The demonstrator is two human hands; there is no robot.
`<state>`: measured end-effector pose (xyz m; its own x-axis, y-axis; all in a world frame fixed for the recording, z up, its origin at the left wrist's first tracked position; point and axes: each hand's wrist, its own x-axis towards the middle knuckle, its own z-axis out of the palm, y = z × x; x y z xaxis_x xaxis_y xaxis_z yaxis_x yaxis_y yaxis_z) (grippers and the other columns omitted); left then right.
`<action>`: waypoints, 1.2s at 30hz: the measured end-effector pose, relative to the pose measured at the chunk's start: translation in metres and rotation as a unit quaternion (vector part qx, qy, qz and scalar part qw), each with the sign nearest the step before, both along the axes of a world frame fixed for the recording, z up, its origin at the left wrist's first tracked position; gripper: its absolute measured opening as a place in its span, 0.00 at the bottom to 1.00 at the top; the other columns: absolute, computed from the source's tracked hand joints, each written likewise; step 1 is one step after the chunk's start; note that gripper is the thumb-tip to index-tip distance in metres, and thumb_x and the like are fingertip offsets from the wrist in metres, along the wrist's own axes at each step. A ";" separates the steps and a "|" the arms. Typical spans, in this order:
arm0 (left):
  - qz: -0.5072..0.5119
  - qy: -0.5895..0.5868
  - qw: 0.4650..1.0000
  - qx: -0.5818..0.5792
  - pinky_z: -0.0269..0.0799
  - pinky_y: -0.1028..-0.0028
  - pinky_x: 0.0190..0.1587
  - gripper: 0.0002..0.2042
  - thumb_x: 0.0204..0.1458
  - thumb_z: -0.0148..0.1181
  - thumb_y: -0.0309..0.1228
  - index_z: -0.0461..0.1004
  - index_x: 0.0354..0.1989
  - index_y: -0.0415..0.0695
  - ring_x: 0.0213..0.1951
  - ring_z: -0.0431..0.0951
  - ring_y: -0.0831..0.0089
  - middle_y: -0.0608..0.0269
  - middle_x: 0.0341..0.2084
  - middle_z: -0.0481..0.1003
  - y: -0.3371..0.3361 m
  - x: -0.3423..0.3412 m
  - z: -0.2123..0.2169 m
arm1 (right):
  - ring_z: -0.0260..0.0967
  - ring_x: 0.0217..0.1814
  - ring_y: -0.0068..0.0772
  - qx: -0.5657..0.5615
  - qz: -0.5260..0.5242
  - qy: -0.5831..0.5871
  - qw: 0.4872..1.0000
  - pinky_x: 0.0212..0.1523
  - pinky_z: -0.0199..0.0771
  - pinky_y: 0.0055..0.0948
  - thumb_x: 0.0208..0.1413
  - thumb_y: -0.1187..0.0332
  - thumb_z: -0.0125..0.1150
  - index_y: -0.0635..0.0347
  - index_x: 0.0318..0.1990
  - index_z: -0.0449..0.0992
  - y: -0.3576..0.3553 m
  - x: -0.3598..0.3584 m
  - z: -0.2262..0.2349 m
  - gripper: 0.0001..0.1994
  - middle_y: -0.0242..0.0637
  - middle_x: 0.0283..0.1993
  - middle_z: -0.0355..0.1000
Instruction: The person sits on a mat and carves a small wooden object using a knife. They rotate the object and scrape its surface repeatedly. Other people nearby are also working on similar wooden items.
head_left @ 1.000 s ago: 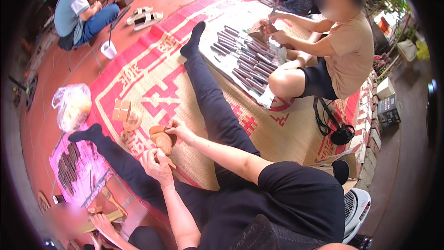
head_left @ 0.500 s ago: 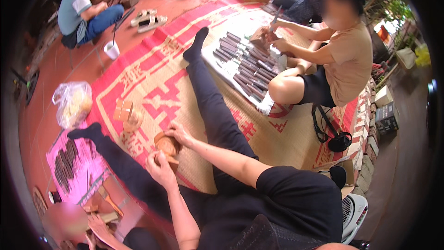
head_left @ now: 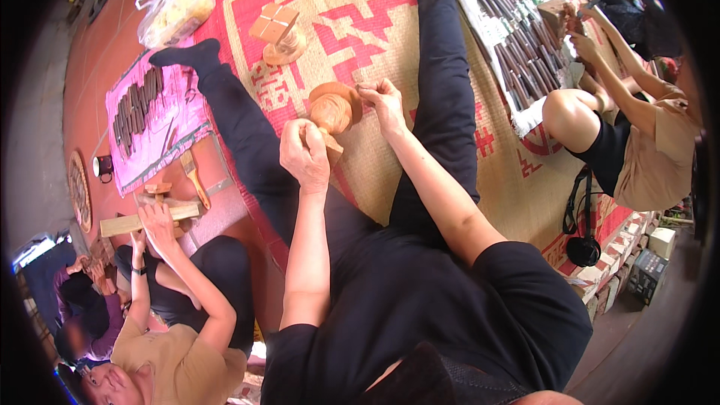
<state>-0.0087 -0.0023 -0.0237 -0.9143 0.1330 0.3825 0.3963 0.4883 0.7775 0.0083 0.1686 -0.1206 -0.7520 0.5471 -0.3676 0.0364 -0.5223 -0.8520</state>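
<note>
1. Head view, containers: a clear plastic bag [head_left: 177, 6] lies at the far left edge of the mat, bulging with pale contents that cannot be made out. A small dark cup [head_left: 103, 166] sits on the floor at the left.
2. The round piece of wood [head_left: 334, 109] sits on the mat between the person's outstretched legs. The left hand [head_left: 304, 154] is closed around its lower end, and the right hand [head_left: 382, 99] is pinched narrow at its right edge; whether it holds a small tool cannot be told.
3. Further up the mat, a second carved wooden piece [head_left: 276, 31] stands apart from the hands.
4. On the left, a pink cloth [head_left: 159, 129] carries a row of dark chisels [head_left: 136, 106]. Just below it, a co-worker's hand [head_left: 156, 219] rests on a wooden plank [head_left: 142, 220].
5. On the right, another seated person works a wooden block [head_left: 556, 13] beside a white sheet with dark tools [head_left: 523, 26] in rows.
6. The surface is a woven mat [head_left: 360, 22] in red and tan, laid on a reddish floor [head_left: 90, 67].
</note>
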 end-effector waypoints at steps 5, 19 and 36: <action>0.000 0.016 1.000 -0.017 0.69 0.64 0.32 0.04 0.51 0.55 0.28 0.70 0.28 0.42 0.27 0.75 0.58 0.58 0.23 0.71 0.007 0.000 -0.001 | 0.70 0.34 0.23 0.104 0.009 -0.002 0.995 0.38 0.71 0.25 0.51 0.73 0.65 0.61 0.33 0.74 -0.018 -0.014 0.011 0.06 0.31 0.34 0.74; 0.019 0.020 0.999 -0.036 0.70 0.64 0.31 0.07 0.53 0.54 0.31 0.71 0.29 0.41 0.27 0.76 0.58 0.55 0.23 0.74 0.015 -0.007 0.005 | 0.72 0.36 0.23 0.080 -0.011 0.033 0.996 0.42 0.71 0.23 0.51 0.76 0.64 0.61 0.30 0.73 -0.013 -0.024 0.010 0.04 0.34 0.33 0.76; -0.011 0.046 0.996 -0.078 0.70 0.63 0.32 0.05 0.50 0.57 0.30 0.70 0.27 0.43 0.29 0.75 0.57 0.58 0.23 0.71 0.019 -0.001 0.005 | 0.71 0.31 0.25 0.180 -0.080 -0.083 0.977 0.37 0.71 0.27 0.45 0.73 0.67 0.64 0.26 0.74 -0.005 -0.038 -0.012 0.07 0.37 0.25 0.74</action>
<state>-0.0095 0.0163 -0.0183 -0.8729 0.2162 0.4373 0.4737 0.5904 0.6535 -0.0301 0.1634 -0.1328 -0.5922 0.7694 -0.2393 0.1311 -0.2009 -0.9708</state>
